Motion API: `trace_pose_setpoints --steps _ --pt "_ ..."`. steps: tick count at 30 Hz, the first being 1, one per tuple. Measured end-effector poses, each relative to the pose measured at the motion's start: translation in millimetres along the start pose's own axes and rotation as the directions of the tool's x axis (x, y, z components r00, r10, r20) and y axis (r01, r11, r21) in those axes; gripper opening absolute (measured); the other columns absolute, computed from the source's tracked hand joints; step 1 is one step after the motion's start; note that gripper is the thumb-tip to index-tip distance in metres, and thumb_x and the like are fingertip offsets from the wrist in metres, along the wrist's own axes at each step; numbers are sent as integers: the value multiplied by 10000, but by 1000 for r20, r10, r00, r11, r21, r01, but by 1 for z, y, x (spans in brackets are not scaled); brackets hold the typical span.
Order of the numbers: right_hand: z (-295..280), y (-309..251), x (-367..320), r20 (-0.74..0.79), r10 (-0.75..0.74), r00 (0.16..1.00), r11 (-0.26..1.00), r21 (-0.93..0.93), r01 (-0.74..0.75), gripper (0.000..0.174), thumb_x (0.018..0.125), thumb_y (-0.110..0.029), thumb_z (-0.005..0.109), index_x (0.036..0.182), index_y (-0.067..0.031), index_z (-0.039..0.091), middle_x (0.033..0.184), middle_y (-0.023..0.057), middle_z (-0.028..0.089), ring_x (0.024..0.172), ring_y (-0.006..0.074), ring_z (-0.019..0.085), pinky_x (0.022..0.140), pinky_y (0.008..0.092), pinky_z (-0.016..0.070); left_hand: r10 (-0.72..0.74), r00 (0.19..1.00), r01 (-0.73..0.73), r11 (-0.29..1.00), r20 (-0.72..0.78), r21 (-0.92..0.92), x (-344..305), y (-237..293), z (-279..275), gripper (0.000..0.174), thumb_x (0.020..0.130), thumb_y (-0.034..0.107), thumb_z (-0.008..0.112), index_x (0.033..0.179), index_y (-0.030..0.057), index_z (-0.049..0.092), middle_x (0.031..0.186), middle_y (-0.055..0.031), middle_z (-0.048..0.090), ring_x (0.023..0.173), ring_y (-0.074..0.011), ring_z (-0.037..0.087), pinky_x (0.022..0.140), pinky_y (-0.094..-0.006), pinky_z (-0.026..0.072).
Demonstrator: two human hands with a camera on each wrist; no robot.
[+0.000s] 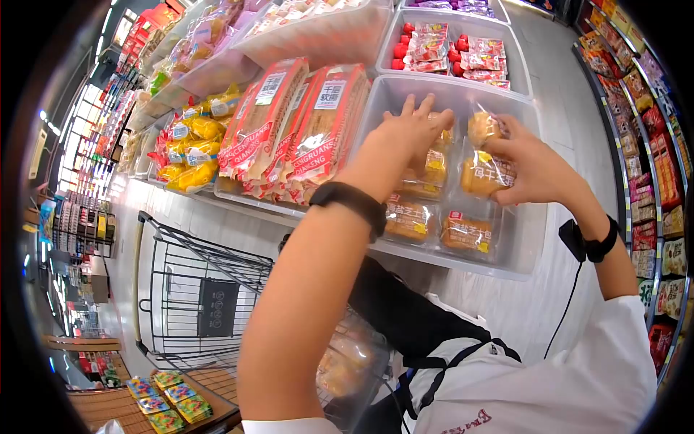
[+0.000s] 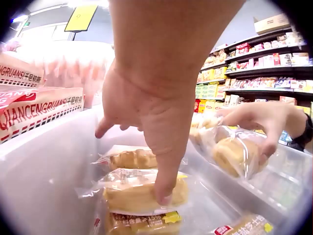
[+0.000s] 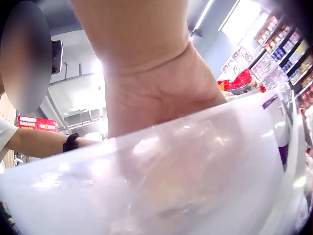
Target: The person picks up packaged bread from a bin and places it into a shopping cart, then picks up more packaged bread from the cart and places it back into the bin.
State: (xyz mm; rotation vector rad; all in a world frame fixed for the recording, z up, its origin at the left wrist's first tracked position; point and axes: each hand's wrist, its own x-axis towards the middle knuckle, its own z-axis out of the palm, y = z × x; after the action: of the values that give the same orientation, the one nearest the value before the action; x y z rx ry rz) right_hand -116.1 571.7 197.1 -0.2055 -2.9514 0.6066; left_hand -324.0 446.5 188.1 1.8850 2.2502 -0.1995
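Observation:
In the head view, a translucent plastic bin (image 1: pixel 526 239) holds several wrapped bread buns in rows. My right hand (image 1: pixel 538 168) grips a clear-wrapped bun (image 1: pixel 486 173) on the bin's right side, its thumb on the near end. The left wrist view shows this thumb pressed against the bun's wrapper (image 2: pixel 234 154). Over the left row, my left hand (image 1: pixel 412 137) reaches down with fingers spread, its thumb on a wrapped bun (image 2: pixel 132 193). Closer to the bin's front lie two more wrapped buns, one on the left (image 1: pixel 410 218) and one on the right (image 1: pixel 468 233). The bin wall hides the right fingers in the right wrist view.
Long red-and-white bread packs (image 1: pixel 325 123) stand left of the bin, beside yellow-wrapped snacks (image 1: pixel 199 145). Behind it is a bin of red-capped pouches (image 1: pixel 481 58). A black wire shopping cart (image 1: pixel 217 307) stands at the lower left. Stocked shelves (image 1: pixel 643 166) line the right.

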Motion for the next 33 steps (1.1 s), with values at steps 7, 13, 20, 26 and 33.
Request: trace_pose_setpoints --steps 7,13,20,26,33 --pt "28 9 -10 -470 84 879 991 128 -26 622 569 -271 783 1154 -102 654 1377 175 462 1152 366 569 911 395 513 23 978 -33 998 206 45 13 0 -8 820 525 272 901 1283 328 593 1610 -145 105 1449 -397 185 1066 -575 360" --pt "27 13 -9 -461 55 886 997 76 -23 621 574 -295 786 1154 -118 652 1377 172 465 1133 356 584 912 396 516 45 973 -52 998 227 27 28 -2 3 728 604 240 815 1298 272 600 1475 -147 365 1357 -381 319 1043 -509 403" --pt "31 21 -10 -497 78 864 990 144 -7 668 579 -293 797 1195 -89 637 1362 153 474 1162 334 574 930 386 509 119 977 -181 904 -179 -386 -11 -25 -23 699 655 248 800 1287 44 579 1146 -132 581 1031 -256 575 944 -353 457" --pt "37 43 -12 -557 126 821 871 458 178 752 643 -278 782 1296 2 537 1372 113 474 1185 255 552 984 333 451 -330 888 -144 464 -321 -874 -125 6 -57 523 772 269 761 1212 31 610 1095 -105 637 1018 -202 618 925 -313 470" --pt "-5 -56 -61 -297 99 950 197 941 274 860 727 -388 678 1418 27 379 1278 105 547 1171 188 549 983 298 440 -728 590 -768 -373 -349 -521 -290 70 48 654 833 275 584 1405 24 389 1323 -143 534 1215 -303 532 1027 -444 448"
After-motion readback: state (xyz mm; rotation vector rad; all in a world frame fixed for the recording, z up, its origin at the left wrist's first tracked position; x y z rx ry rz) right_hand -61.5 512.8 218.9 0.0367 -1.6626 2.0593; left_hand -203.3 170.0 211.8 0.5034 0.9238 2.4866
